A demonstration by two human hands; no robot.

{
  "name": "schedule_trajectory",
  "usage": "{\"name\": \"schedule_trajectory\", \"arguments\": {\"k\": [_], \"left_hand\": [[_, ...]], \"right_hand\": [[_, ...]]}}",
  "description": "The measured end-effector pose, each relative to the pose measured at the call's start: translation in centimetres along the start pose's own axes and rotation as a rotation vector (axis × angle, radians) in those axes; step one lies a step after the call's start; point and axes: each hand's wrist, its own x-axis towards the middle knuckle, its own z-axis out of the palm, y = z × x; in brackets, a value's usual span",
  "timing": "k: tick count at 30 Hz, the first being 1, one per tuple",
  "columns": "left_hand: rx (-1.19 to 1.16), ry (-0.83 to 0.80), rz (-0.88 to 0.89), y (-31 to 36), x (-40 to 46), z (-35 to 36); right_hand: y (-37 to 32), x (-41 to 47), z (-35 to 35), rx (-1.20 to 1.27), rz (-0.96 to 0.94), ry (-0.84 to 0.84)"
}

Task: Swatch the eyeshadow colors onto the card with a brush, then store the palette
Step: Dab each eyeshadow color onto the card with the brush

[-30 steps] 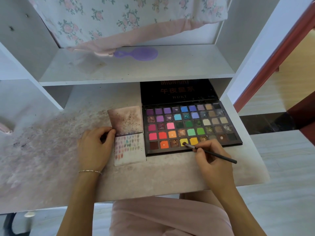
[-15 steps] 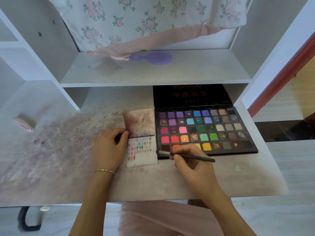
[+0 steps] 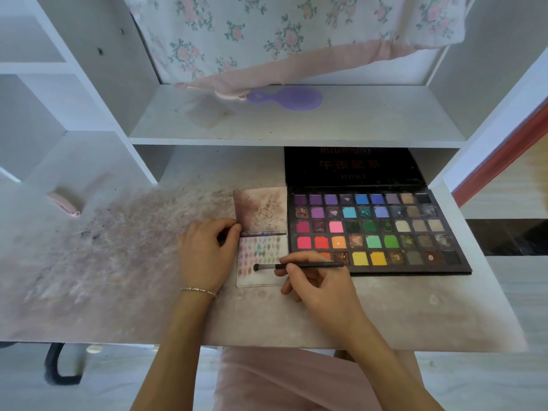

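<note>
Seen from above: a stained white desk (image 3: 118, 292) with an open palette (image 3: 376, 229) lying flat at 2 o'clock from the hands, its dark lid (image 3: 353, 167) propped back under a shelf (image 3: 296, 123). Just left of the palette, touching its edge, a small card (image 3: 261, 256), lower half dotted with rows of colour swatches.

Left hand (image 3: 204, 253) at 9 o'clock of the card, fingers curled, pressing its left edge flat. Right hand (image 3: 314, 283) at 4 o'clock of the card, pinching a thin black brush (image 3: 299, 266) pencil-style near mid-handle; bristle tip on the card's lower part, near the last row.

Card likely light and flimsy, apt to slide, so best pinned at the edge as now. Brush light and stiff with soft bristles; a loose pinch should do. Palette probably rigid and fairly light, but pressed powders crumble: best closed by the lid, then lifted level by both long sides.

Purple hairbrush (image 3: 287, 97) on the shelf at 12 o'clock.
</note>
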Motion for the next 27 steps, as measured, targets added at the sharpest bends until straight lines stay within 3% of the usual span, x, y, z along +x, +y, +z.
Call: {"name": "schedule_trajectory", "arguments": {"k": [27], "left_hand": [[0.002, 0.025, -0.011, 0.32, -0.1, 0.01]], "right_hand": [[-0.02, -0.08, 0.04, -0.06, -0.022, -0.03]]}}
